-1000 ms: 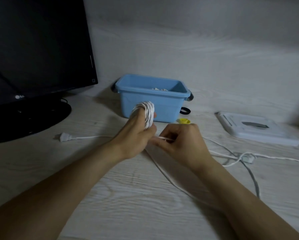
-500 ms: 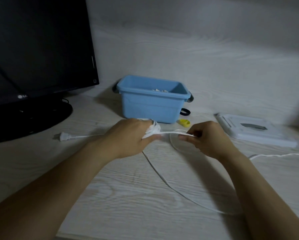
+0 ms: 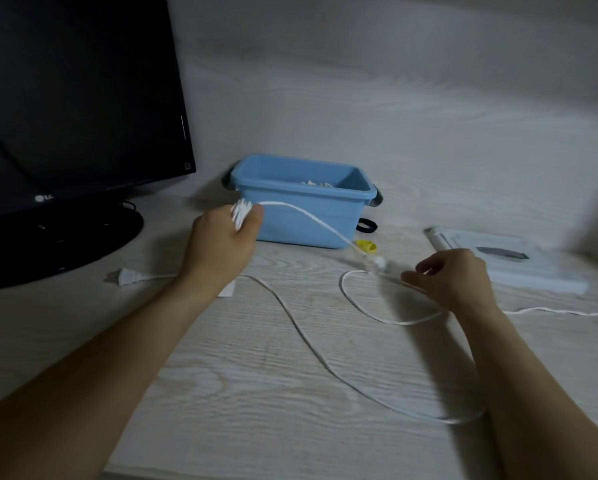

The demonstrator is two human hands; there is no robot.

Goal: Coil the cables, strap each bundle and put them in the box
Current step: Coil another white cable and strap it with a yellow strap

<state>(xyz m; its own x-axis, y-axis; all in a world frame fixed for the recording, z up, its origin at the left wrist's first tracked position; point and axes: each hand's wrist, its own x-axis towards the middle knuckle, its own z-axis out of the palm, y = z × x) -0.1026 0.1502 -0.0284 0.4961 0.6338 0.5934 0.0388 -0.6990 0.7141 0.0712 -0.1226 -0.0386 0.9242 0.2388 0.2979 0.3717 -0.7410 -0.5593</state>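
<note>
A pale wood-grain desk (image 3: 242, 393) runs back to a wall of the same finish in dim light. On it, the left hand (image 3: 221, 247) has its fingers curled round a small white coil (image 3: 239, 216), the thumb pressed over the turns, held up just in front of the blue box (image 3: 304, 216). From that coil a white cable (image 3: 311, 220) arcs rightward and down to the right hand (image 3: 453, 282), whose curled fingertips seem to pinch the cable near a small white lump (a connector or a knot; it is too blurred to tell). Beyond the right hand the cable lies in a loose loop on the desk, sweeps toward the near edge and back left beneath the left forearm; a flat plug (image 3: 127, 276) lies by the left wrist with its prongs pointing left toward the dark monitor (image 3: 75, 98), though whether it belongs to this same cable cannot be told. The free span's long axis runs left to right, sloping down from coil to right hand. The step in hand looks like coiling, well short of done, since much cable is still loose. The next move probably calls for bringing the pinched span over to the coil and laying another turn, keeping the grip firm so the turns do not spring apart. A yellow strap (image 3: 366, 246) and a black strap (image 3: 366, 225) wait beside the box, and the white lid (image 3: 519, 271) lies to the right.
</note>
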